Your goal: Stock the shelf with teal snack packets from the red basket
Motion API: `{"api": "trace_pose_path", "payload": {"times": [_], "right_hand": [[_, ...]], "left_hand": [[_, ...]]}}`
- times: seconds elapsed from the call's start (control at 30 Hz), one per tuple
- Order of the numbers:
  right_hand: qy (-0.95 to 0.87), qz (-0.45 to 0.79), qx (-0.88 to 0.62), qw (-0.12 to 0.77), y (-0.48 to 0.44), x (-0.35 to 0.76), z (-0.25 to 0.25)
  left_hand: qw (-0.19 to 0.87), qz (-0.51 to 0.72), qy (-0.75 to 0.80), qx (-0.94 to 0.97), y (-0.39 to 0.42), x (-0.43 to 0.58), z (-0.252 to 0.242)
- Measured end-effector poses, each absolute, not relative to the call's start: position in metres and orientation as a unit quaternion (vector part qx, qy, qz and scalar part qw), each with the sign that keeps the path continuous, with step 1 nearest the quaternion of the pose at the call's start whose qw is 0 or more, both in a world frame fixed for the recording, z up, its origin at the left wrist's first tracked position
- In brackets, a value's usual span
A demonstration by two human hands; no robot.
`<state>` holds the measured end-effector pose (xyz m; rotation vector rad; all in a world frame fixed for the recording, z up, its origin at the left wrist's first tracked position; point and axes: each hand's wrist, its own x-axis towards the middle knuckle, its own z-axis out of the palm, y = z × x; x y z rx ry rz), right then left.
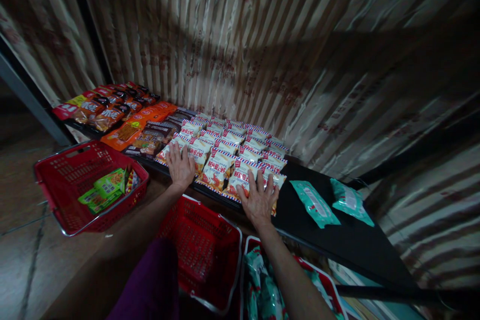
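White packets, overlapping in rows along the middle of the black shelf; long axes front to back, lettered ends toward the pleated backing. Left hand, right hand: palm-down on front packets, spread wide.

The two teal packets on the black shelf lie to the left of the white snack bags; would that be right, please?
Not quite: the head view shows the two teal packets on the black shelf to the right of the white snack bags.
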<state>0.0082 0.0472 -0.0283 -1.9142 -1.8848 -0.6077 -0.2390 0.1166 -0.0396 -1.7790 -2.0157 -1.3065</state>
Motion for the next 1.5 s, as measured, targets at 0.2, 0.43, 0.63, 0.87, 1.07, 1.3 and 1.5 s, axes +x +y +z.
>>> {"api": "trace_pose_path", "payload": {"times": [0.2, 0.43, 0.63, 0.87, 1.07, 1.3, 1.5], "right_hand": [[-0.672, -0.216, -0.681, 0.198, 0.047, 0.008, -0.029], [-0.67, -0.228, -0.681, 0.188, 0.047, 0.008, -0.027], [-0.674, -0.229, -0.675, 0.194, 0.047, 0.009, -0.03], [-0.672, -0.23, -0.676, 0.196, 0.047, 0.009, -0.031], [-0.672, -0.237, -0.673, 0.2, 0.047, 0.009, -0.031], [-0.674, -0.239, -0.669, 0.203, 0.047, 0.01, -0.033], [-0.672, -0.243, -0.67, 0.201, 0.047, 0.011, -0.033]], "left_hand": [[0.107, -0.427, -0.701, -0.561, 0.128, -0.269, -0.042], [0.115, -0.371, -0.724, -0.57, 0.131, -0.274, -0.043], [0.094, -0.366, -0.735, -0.563, 0.133, -0.273, -0.037], [0.104, -0.349, -0.742, -0.563, 0.142, -0.274, -0.04], [0.09, -0.325, -0.742, -0.58, 0.146, -0.283, -0.036], [0.106, -0.385, -0.737, -0.545, 0.149, -0.281, -0.023], [0.083, -0.379, -0.738, -0.552, 0.162, -0.275, -0.02]]}}
